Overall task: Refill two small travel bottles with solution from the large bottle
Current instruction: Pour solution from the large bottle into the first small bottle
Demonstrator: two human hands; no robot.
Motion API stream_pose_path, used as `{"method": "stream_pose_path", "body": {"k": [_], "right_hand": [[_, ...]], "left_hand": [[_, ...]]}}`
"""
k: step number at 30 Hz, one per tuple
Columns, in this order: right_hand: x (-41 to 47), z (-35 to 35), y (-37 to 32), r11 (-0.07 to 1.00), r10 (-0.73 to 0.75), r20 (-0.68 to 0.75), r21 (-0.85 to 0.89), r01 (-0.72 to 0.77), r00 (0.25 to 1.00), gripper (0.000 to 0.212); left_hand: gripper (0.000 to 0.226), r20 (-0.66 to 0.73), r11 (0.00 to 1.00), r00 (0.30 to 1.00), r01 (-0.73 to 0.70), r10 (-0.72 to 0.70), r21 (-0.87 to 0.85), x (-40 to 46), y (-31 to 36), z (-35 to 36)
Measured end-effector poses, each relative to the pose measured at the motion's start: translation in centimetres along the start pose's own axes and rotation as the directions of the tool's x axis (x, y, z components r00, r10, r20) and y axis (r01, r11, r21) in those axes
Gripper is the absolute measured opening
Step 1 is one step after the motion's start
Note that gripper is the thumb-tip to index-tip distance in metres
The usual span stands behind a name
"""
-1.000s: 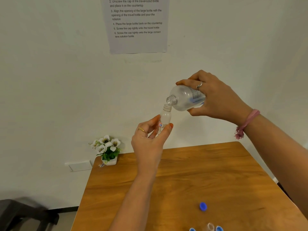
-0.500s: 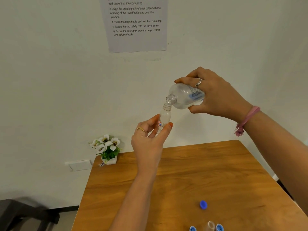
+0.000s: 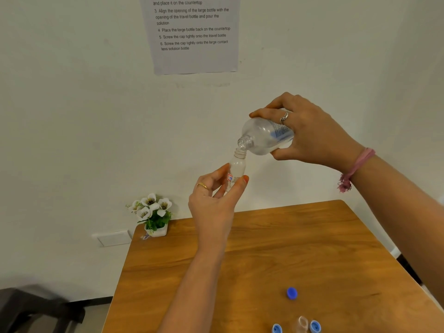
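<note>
The travel bottle (image 3: 237, 167) was held upright in the air above the far edge of the wooden table (image 3: 276, 255), its long axis near vertical, open neck at top. The left hand (image 3: 213, 200) pinched its lower body between thumb and fingertips, so the neck stood clear above the fingers. The large bottle (image 3: 264, 137) lay tipped close to horizontal just above and right of the travel bottle, mouth pointing down-left and meeting the small neck; whether the two rims touched could not be told. The right hand (image 3: 310, 133) grasped the large bottle around its rear half, fingers curled over the top, thumb beneath. Any stream of solution was too faint to see.

Judgement: pouring into the first bottle in progress; the pour depends on keeping mouth over neck.

Nearer than the travel bottle, on the table: one blue cap (image 3: 292, 293), and at the frame's lower edge a second small bottle (image 3: 302, 324) between two blue caps (image 3: 276, 328). Left of it, a potted flower (image 3: 153, 212).
</note>
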State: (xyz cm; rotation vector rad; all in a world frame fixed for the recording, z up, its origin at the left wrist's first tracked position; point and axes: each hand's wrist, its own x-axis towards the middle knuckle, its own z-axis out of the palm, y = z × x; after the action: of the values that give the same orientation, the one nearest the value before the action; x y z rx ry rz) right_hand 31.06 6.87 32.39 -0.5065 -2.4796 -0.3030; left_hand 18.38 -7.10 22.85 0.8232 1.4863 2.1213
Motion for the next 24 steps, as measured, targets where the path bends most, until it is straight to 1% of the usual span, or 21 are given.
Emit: {"method": "stream_pose_path", "body": {"k": [7, 24], "right_hand": [[0.14, -0.18, 0.0, 1.0, 0.0, 0.019, -0.011, 0.001, 1.0, 0.071], [0.24, -0.41, -0.09, 1.0, -0.028, 0.0, -0.008, 0.028, 1.0, 0.071]], "left_hand": [[0.035, 0.002, 1.0, 1.0, 0.012, -0.012, -0.007, -0.06, -0.03, -0.02], [0.034, 0.009, 0.999, 1.0, 0.011, -0.011, -0.034, -0.23, 0.18, 0.15]]}}
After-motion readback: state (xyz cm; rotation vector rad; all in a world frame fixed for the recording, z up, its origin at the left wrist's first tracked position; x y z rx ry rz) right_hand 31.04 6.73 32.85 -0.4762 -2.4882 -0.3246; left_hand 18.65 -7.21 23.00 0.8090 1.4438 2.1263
